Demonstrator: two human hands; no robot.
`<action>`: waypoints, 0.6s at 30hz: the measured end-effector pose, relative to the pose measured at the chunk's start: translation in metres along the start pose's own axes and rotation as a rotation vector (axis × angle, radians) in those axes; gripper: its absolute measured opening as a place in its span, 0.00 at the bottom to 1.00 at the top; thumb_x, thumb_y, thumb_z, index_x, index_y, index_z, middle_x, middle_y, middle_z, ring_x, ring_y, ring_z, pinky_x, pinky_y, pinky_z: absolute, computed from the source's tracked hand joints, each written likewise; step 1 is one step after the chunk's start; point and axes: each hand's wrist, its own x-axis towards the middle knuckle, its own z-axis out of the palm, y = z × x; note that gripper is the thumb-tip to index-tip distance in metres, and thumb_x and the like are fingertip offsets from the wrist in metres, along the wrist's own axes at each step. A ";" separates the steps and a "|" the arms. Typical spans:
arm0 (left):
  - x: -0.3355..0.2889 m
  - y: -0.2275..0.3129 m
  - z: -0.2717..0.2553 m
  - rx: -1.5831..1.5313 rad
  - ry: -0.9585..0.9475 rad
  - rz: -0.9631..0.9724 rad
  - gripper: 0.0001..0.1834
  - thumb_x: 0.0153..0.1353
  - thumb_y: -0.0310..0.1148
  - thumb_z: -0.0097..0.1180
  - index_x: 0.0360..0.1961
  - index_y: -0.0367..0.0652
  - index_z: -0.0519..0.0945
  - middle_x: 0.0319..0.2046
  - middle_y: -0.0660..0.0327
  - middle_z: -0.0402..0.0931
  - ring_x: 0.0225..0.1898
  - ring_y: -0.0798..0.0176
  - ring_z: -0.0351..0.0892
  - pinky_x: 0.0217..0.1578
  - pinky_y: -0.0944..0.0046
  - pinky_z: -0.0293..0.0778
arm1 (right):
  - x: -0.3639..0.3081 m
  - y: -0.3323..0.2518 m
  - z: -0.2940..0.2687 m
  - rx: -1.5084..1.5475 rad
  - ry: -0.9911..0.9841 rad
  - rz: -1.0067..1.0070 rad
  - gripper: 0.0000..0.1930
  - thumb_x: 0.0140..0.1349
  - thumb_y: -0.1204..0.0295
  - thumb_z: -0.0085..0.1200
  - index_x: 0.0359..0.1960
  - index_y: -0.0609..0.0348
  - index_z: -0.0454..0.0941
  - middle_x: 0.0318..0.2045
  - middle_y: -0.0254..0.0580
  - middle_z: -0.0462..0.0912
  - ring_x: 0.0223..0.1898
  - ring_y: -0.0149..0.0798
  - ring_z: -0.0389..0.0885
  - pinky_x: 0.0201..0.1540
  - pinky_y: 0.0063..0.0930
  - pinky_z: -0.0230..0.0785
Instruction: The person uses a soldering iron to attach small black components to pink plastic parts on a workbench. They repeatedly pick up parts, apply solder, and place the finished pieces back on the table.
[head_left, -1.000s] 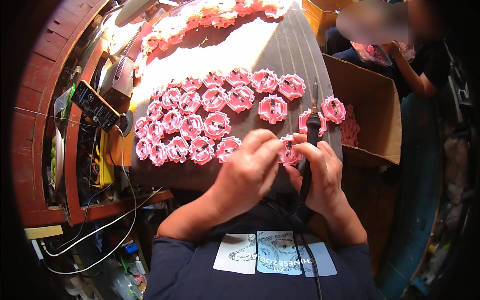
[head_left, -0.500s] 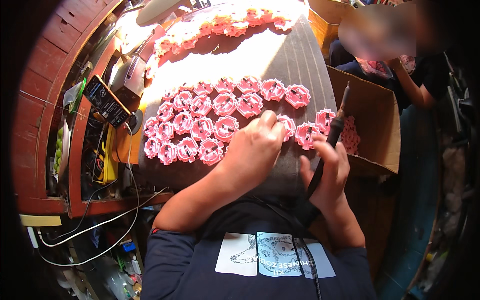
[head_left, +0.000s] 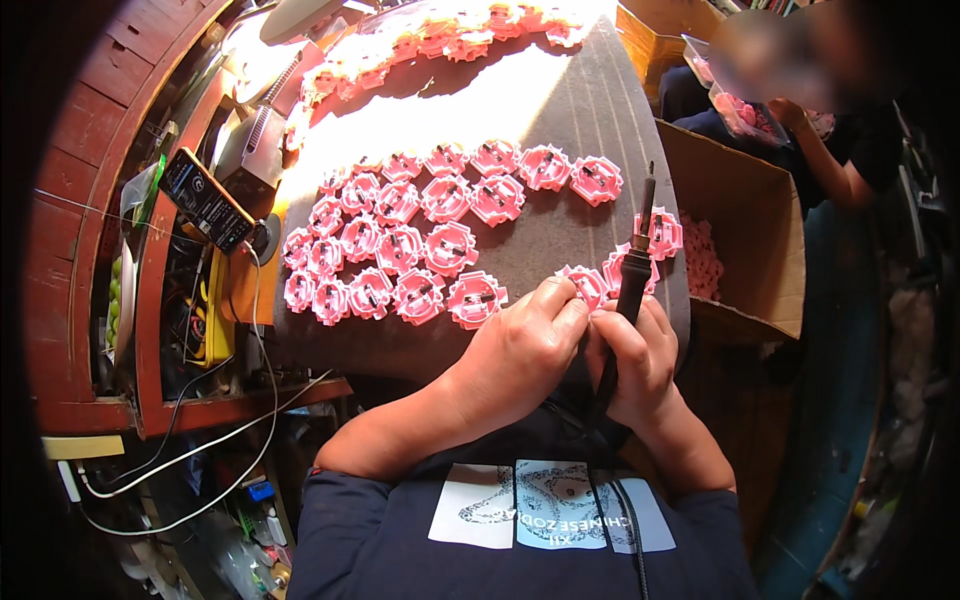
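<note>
In the head view, one pink part (head_left: 587, 285) is met by the fingertips of both hands, right of centre in the frame, so the step in hand is judged to be the handling of that single piece; for the next move, a steady part and a clear path for the tip of the black soldering iron (head_left: 635, 272) would seem to be called for. The left hand (head_left: 533, 338) is reached in from the lower left, its thumb and fingers drawn together at the part's lower edge (whether anything small is pinched there cannot be told). By the curled right hand (head_left: 645, 362), brought in from the lower right, the iron is gripped, its tip pointed toward the top of the frame. Other pink parts (head_left: 446, 200) are set out in rows, centre left, on the dark tabletop (head_left: 535, 238)
</note>
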 end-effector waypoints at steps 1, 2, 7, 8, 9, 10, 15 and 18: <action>-0.001 0.000 0.000 0.000 -0.003 -0.003 0.14 0.60 0.18 0.64 0.48 0.31 0.80 0.48 0.46 0.78 0.46 0.42 0.85 0.44 0.51 0.84 | 0.001 0.000 0.000 0.003 -0.003 -0.004 0.28 0.54 0.81 0.63 0.60 0.60 0.74 0.37 0.50 0.81 0.31 0.54 0.79 0.35 0.46 0.72; -0.001 -0.001 0.000 0.000 -0.005 -0.007 0.14 0.59 0.18 0.64 0.48 0.31 0.80 0.48 0.46 0.78 0.46 0.42 0.85 0.45 0.51 0.84 | 0.002 -0.001 -0.002 0.011 -0.023 0.020 0.27 0.56 0.84 0.63 0.59 0.61 0.73 0.37 0.51 0.82 0.32 0.53 0.80 0.36 0.45 0.73; -0.009 0.002 0.005 -0.063 0.135 -0.015 0.18 0.59 0.16 0.66 0.52 0.32 0.81 0.49 0.47 0.78 0.47 0.43 0.84 0.45 0.52 0.84 | 0.002 -0.006 -0.009 0.069 -0.050 0.118 0.24 0.60 0.90 0.61 0.57 0.63 0.71 0.39 0.51 0.83 0.34 0.49 0.83 0.37 0.39 0.77; -0.010 0.004 0.008 -0.088 0.198 -0.025 0.19 0.59 0.16 0.66 0.53 0.33 0.81 0.49 0.47 0.78 0.47 0.43 0.84 0.46 0.52 0.84 | 0.002 -0.006 -0.008 0.081 -0.036 0.122 0.24 0.61 0.90 0.61 0.58 0.63 0.71 0.39 0.50 0.83 0.34 0.48 0.83 0.38 0.38 0.77; -0.011 0.006 0.010 -0.128 0.199 -0.038 0.20 0.60 0.16 0.66 0.54 0.33 0.81 0.49 0.47 0.78 0.46 0.44 0.84 0.45 0.53 0.84 | 0.001 -0.005 -0.005 0.093 -0.022 0.125 0.24 0.61 0.89 0.61 0.58 0.63 0.71 0.39 0.50 0.83 0.34 0.46 0.83 0.38 0.37 0.78; -0.011 0.007 0.012 -0.169 0.200 -0.049 0.20 0.60 0.16 0.66 0.55 0.34 0.81 0.49 0.47 0.77 0.46 0.44 0.84 0.45 0.53 0.83 | 0.000 -0.005 -0.004 0.103 -0.007 0.129 0.23 0.62 0.89 0.61 0.58 0.63 0.71 0.39 0.49 0.83 0.34 0.45 0.84 0.39 0.35 0.78; -0.012 -0.001 0.014 -0.242 0.158 -0.066 0.19 0.61 0.16 0.66 0.55 0.36 0.83 0.47 0.48 0.78 0.44 0.45 0.84 0.43 0.54 0.82 | -0.004 -0.006 0.000 0.172 0.039 0.186 0.24 0.59 0.89 0.62 0.57 0.63 0.71 0.38 0.50 0.82 0.30 0.53 0.80 0.35 0.43 0.75; -0.010 -0.004 0.016 -0.248 0.164 -0.075 0.17 0.62 0.16 0.66 0.52 0.36 0.84 0.45 0.49 0.79 0.43 0.46 0.84 0.43 0.54 0.81 | -0.004 -0.005 -0.001 0.179 0.034 0.207 0.24 0.60 0.89 0.62 0.57 0.64 0.71 0.38 0.51 0.82 0.31 0.53 0.81 0.35 0.42 0.76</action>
